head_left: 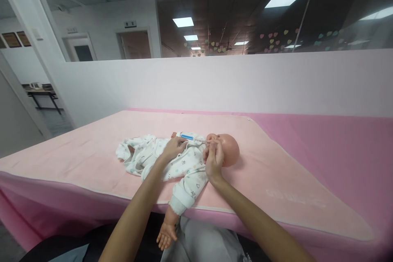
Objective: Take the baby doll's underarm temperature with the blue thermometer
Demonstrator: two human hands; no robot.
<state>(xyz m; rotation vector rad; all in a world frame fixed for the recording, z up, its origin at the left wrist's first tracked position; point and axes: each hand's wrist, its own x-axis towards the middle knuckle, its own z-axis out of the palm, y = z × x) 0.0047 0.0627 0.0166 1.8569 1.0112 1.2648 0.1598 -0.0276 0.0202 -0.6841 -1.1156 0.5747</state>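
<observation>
**Syringe held to a doll's mouth**

The left hand [175, 146] pinches the barrel of a slim white syringe with a blue label [188, 136], fingers pressed together around it. Its thin tip reaches toward the mouth of a bald plastic baby doll in a white printed sleepsuit [184, 163]. The right hand [214, 156] rests on the doll's chin and cheek, fingertips pressed close there, steadying the head. The doll lies on its back on a pale pink towel [92, 159] spread over a brighter pink table [337, 151], one arm hanging over the near edge. The step in hand looks like a feed by mouth; pressing the plunger would call for a slow, steady thumb.
</observation>
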